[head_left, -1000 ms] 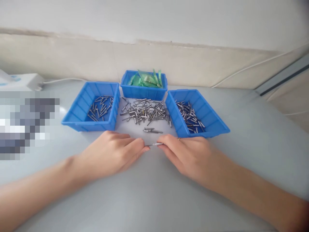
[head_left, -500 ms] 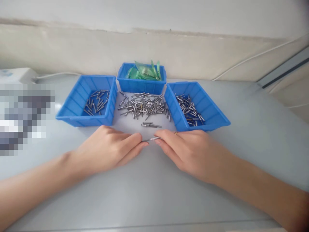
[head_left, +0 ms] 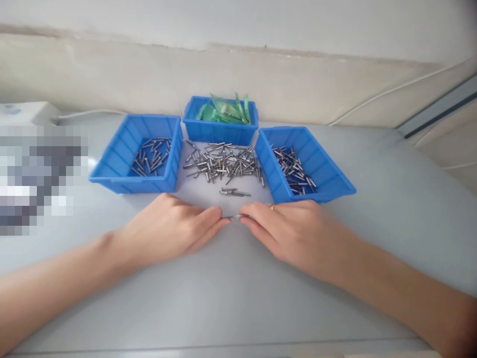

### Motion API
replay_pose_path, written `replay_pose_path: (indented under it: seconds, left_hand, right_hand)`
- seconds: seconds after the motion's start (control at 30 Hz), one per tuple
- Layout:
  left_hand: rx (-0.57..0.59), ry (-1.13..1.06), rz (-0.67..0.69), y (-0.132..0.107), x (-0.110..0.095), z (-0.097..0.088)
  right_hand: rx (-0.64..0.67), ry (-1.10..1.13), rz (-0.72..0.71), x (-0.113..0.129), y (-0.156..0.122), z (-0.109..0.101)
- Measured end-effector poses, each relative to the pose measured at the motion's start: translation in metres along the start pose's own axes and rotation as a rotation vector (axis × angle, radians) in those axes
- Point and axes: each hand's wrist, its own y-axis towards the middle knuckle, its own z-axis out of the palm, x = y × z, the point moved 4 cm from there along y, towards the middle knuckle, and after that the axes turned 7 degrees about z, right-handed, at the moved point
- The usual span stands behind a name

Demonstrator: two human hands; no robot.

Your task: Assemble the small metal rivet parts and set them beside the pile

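Note:
My left hand (head_left: 169, 232) and my right hand (head_left: 290, 231) rest on the grey table (head_left: 238, 298) with their fingertips almost meeting. Between them both pinch a small metal pin (head_left: 234, 217), only a short piece of which shows. Just beyond the fingertips lie two or three loose pins (head_left: 234, 192), and behind those a heap of several metal pins (head_left: 222, 164) on the table. A blue bin (head_left: 112, 169) with pins stands at the left, another blue bin (head_left: 328, 179) with pins at the right.
A third blue bin (head_left: 219, 132) at the back holds green plastic bags (head_left: 223, 110). A white device (head_left: 26, 113) with a cable sits at the far left by the wall. A blurred-out patch covers the left side. A white cable (head_left: 391, 89) runs along the wall at the right.
My fingertips have come closer together, so less of the pin shows between them. The view shifted slightly, then settled.

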Motion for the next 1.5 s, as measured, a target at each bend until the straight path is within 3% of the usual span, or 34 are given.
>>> replay_pose_path:
  seconds: [0.43,1.5]
  left_hand:
    - [-0.033,0.003,-0.033,0.000,0.001,-0.007]
    - [-0.160,-0.066,0.090,0.003,-0.001,-0.010]
  right_hand:
    - [0.079,0.030,0.036,0.000,0.003,0.004]
    - [0.059,0.027,0.003,-0.001,0.001,0.005]
